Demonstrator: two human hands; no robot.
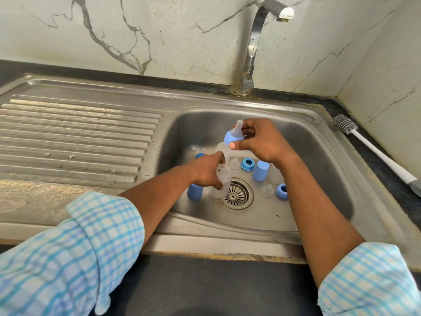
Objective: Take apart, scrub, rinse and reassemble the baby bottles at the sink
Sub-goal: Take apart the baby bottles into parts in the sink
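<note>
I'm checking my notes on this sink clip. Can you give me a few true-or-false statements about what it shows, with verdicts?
1. The right hand grips the blue collar with its teat. True.
2. Water runs from the tap. False: no stream shows.
3. A blue ring lies loose in the basin. True.
4. The bottle brush lies in the basin. False: it lies on the counter, right of the sink.
5. The left hand holds a clear bottle. True.
</note>
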